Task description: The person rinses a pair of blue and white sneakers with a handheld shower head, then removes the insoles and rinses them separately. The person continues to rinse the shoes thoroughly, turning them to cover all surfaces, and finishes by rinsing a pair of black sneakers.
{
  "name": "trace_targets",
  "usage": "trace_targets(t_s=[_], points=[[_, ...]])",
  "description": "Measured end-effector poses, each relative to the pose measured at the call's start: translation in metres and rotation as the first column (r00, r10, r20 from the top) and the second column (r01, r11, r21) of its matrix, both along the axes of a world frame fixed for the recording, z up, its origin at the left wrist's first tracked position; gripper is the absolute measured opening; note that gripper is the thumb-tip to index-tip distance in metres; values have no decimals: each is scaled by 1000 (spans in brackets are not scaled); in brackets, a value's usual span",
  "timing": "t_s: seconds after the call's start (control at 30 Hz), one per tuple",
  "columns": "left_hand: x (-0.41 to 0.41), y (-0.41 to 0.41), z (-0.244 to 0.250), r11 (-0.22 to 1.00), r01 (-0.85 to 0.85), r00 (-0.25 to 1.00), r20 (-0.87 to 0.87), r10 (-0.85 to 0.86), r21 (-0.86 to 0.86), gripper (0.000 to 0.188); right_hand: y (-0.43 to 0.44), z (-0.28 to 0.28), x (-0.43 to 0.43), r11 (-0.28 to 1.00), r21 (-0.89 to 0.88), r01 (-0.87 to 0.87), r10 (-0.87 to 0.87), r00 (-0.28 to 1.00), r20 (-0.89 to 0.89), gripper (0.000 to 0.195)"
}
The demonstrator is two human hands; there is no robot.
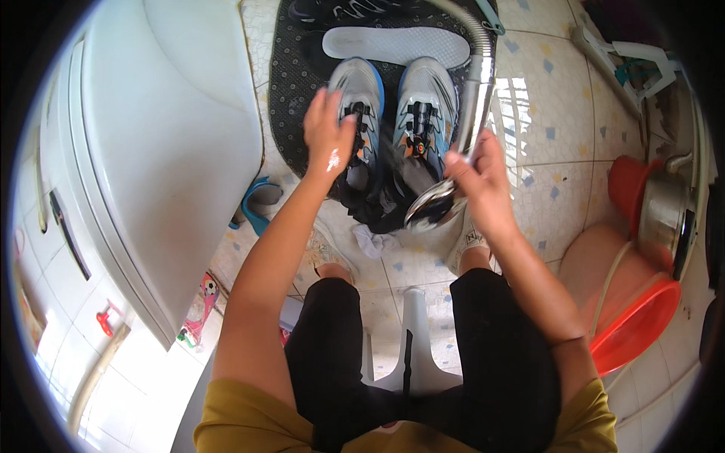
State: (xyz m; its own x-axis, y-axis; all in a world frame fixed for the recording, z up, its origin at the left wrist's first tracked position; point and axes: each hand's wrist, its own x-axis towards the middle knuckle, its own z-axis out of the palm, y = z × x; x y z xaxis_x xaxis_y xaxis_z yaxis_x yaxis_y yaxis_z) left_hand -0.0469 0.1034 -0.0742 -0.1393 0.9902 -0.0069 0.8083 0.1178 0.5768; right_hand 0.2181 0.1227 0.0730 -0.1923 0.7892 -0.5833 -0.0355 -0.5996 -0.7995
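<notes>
A pair of grey running shoes with blue soles, the left shoe [355, 85] and the right shoe [426, 85], rests side by side on a dark textured mat [294, 102], toes pointing away from me. My left hand [330, 127] is over the outer side of the left shoe, fingers apart and slightly blurred; whether it touches is unclear. In my right hand [481, 181] is a chrome shower head [436, 206], its face tilted down near the right shoe's heel and its hose [478, 34] running up the mat. Crumpled black material [376, 212] lies by the heels.
A pale insole [396, 46] and a dark shoe [351, 10] lie beyond the toes. A white cloth [374, 240] is between my feet. A white appliance [170, 113] stands left, with a blue strap-like piece [259, 201] beside it. An orange bucket [634, 323] lies tipped at right.
</notes>
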Motion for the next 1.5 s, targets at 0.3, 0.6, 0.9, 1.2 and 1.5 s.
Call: trace_targets(t_s=[0.3,0.6,0.9,1.2,1.5], points=[[-1,-46,22,523,-303,396,393,830,-797,69,4,-9,23,990,24,140,-142,984,108,30],[10,-40,20,684,-186,459,553,696,-706,55,5,-19,11,989,35,145,-143,989,-43,45],[0,-64,29,686,-252,327,607,724,-683,58,141,-19,-32,905,187,381,-303,889,-345,26],[-3,-82,36,729,-233,104,729,677,-643,56,307,-135,-79,912,258,319,-274,941,-196,16],[-11,-86,48,730,-255,24,751,660,-634,57,263,-104,-82,855,515,65,-323,844,428,73]])
